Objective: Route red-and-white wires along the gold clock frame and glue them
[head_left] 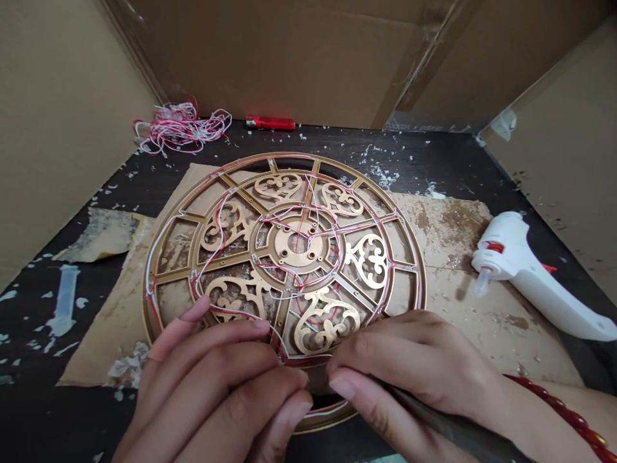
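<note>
A round gold metal frame (315, 168) with spokes and scrollwork panels lies flat in front of me. Thin red and white wires (222, 222) run along its rings and spokes. At the near edge, my left hand (226, 386) rests over the frame, its thumb and index fingertip pressed together by the wire; what they pinch is hidden. Opposite it, my right hand (409, 373) is closed around a long dark tool (443, 415), whose tip is hidden. A stretch of wire spans the gap between my two hands.
Cardboard (453, 257) lies under the frame. A white glue gun (540, 276) rests at right, a clear glue stick (66, 299) and sandpaper-like scrap (103, 235) at left. A wire tangle (180, 128) and red lighter (270, 123) sit behind. Cardboard walls (270, 58) enclose the dark table.
</note>
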`<state>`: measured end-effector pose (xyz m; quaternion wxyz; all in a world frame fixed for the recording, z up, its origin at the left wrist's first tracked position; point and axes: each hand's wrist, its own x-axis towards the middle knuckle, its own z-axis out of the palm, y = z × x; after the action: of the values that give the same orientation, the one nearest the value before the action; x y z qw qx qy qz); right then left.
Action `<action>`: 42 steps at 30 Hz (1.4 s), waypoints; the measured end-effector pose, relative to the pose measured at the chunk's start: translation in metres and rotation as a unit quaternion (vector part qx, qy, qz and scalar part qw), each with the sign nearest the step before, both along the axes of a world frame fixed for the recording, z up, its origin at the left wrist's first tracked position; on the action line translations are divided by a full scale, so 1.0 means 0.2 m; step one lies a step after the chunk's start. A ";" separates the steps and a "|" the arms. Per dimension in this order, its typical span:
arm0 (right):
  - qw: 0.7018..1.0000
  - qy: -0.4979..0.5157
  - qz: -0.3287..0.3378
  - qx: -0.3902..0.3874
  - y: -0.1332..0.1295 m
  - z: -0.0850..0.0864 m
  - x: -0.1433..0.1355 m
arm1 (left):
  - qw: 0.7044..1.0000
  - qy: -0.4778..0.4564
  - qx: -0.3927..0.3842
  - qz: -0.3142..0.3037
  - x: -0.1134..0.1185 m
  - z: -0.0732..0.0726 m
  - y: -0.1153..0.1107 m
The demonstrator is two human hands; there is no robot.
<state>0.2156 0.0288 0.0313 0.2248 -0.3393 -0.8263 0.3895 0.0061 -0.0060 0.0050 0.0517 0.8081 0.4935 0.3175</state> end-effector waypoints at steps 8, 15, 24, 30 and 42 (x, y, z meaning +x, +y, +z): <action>0.998 0.034 -0.005 0.045 0.00 -0.02 0.01 | 0.999 -0.039 0.031 0.017 -0.06 -0.02 0.01; 0.998 0.052 -0.037 -0.003 -0.01 0.02 0.02 | 0.997 -0.036 0.038 0.060 0.08 0.02 0.00; 0.998 -0.017 -0.014 0.061 0.01 0.07 0.01 | 0.998 -0.007 0.033 0.044 0.13 0.01 0.00; 0.999 -0.027 -0.003 0.041 0.04 0.08 0.02 | 0.998 -0.020 0.035 0.049 0.13 -0.02 -0.01; 0.977 -0.066 0.019 0.202 -0.02 0.00 0.01 | 0.996 -0.039 0.024 0.078 0.16 0.00 -0.04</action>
<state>0.2180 0.0253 0.0308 0.2260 -0.2960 -0.9073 0.1954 0.0390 -0.0141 0.0042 0.0264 0.7550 0.5449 0.3638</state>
